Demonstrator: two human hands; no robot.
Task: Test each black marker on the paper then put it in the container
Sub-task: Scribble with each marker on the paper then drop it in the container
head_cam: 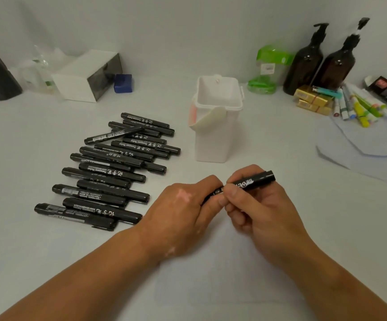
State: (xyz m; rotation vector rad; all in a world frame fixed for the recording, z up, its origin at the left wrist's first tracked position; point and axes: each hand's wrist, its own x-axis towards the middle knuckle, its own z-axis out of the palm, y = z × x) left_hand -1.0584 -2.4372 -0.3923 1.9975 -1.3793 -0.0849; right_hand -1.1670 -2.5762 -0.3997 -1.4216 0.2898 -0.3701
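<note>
Marker [254,180] held level just above the paper [211,286], left hand [181,205] wrapped round one end and right hand [257,209] pinching the barrel (probably to work the cap), with container [213,144] just behind and the waiting pile [109,167] alongside.

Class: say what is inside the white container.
Only bare inner walls show inside the white container; nothing sticks out above the rim. Its front wall hides the bottom.

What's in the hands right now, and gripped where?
One black marker, both hands: left hand grips its left end, right hand pinches mid-barrel; right end sticks out free.
</note>
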